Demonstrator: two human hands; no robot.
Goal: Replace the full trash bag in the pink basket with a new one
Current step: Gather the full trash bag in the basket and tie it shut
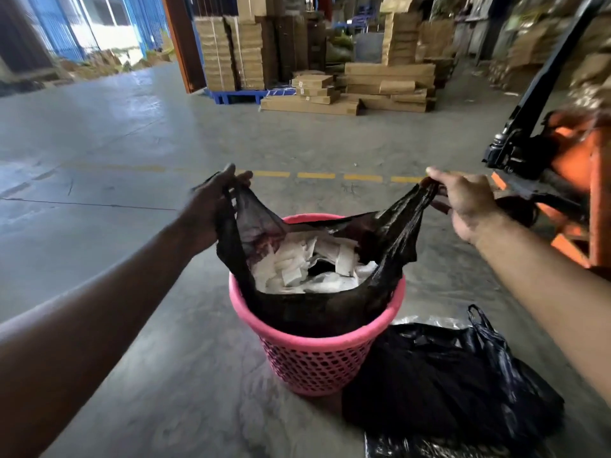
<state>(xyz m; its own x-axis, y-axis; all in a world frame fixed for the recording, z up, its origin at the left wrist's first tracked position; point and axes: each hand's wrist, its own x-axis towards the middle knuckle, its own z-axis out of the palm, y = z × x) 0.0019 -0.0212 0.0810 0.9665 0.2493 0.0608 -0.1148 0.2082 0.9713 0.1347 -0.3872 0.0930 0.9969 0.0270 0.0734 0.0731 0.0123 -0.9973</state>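
Observation:
A pink perforated basket (315, 365) stands on the concrete floor in front of me. Inside it sits a black trash bag (307, 312) filled with white paper scraps (307, 266). My left hand (211, 206) grips the bag's left handle and holds it up above the rim. My right hand (466, 203) grips the right handle, stretched up and out to the right. Both handles are pulled taut while the bag's body still rests in the basket. A second black bag (443, 378) lies crumpled on the floor just right of the basket.
An orange pallet jack (568, 173) stands close on the right. Stacked cardboard boxes (363, 87) and a blue pallet (238, 94) fill the back. A dashed yellow line (314, 175) crosses the floor behind the basket. More black plastic (429, 446) lies at the bottom edge.

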